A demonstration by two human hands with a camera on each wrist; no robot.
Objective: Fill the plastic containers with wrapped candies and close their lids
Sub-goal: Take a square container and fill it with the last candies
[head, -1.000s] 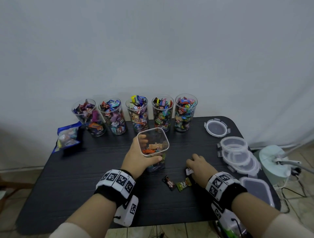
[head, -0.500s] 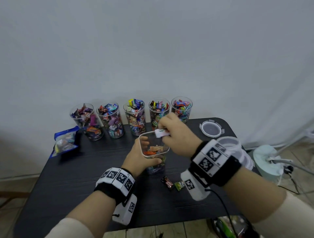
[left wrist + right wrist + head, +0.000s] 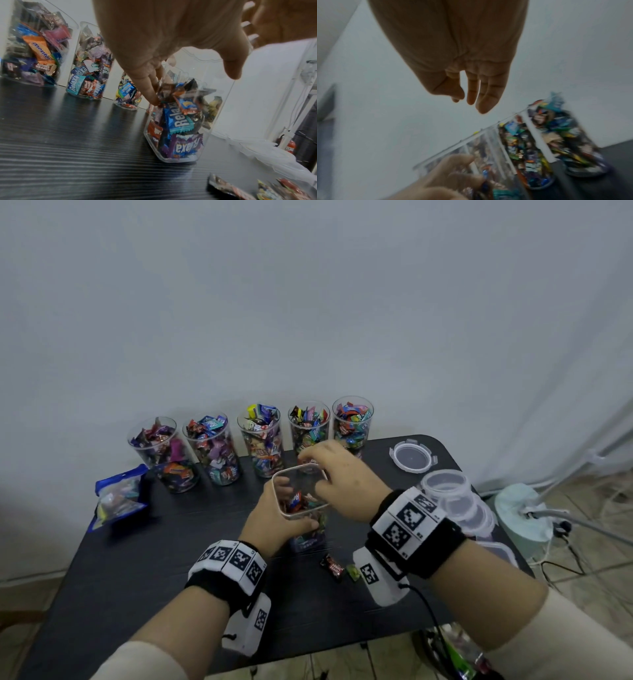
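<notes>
The container (image 3: 301, 501), a clear square tub partly filled with wrapped candies (image 3: 180, 121), stands upright on the black table (image 3: 154, 559), near its middle. The left hand (image 3: 274, 518) wraps around its near-left side, thumb at the front wall and fingers curled behind. The right hand (image 3: 342, 477) hovers over the container's open mouth and right rim, fingers loosely extended downward and holding nothing, as the right wrist view shows. This hand blocks the head view of part of the opening.

Behind the container, along the wall, stand five full cups (image 3: 262, 440) of candies. Just in front of it and slightly right lie two loose candies (image 3: 334, 566), partly hidden by the right wrist band. Far right of the container sit a round lid (image 3: 412, 457) and a stack of empty tubs (image 3: 455, 498). Far left of it lies a blue bag (image 3: 118, 498).
</notes>
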